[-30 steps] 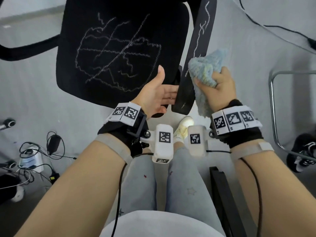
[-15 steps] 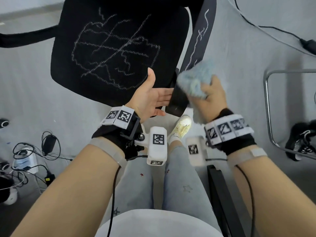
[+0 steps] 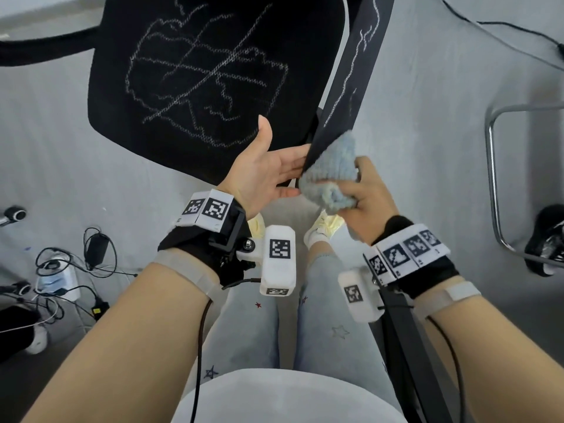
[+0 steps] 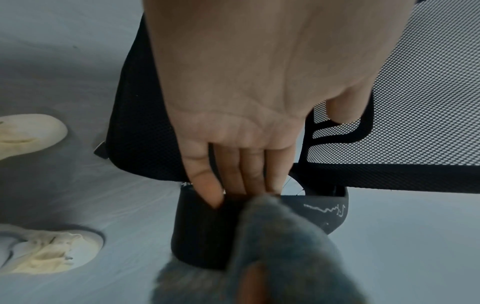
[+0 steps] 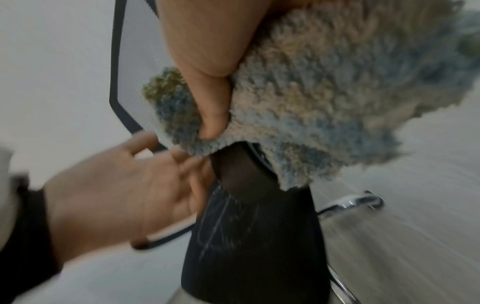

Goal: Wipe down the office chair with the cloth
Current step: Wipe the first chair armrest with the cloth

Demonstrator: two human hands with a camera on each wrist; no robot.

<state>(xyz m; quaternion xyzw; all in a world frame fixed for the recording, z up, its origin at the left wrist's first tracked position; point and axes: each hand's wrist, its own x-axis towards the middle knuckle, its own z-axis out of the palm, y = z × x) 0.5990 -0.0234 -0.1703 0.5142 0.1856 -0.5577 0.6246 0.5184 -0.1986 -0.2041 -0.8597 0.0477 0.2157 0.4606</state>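
The black office chair's seat carries white chalk scribbles, and its right armrest has a chalk line along the top. My right hand grips a bunched fluffy blue cloth and presses it on the armrest's near end. My left hand is flat with straight fingers, touching the inner side of that same end. In the left wrist view its fingers lie against the armrest beside the cloth. In the right wrist view my thumb pins the cloth over the armrest.
Cables and a power strip lie on the grey floor at left. A chrome tube frame and a black shoe are at right. A black bar runs by my right leg. My light shoes stand under the armrest.
My right hand has slid the cloth down the armrest to its near end. The left hand has stayed at that end, fingers straight.
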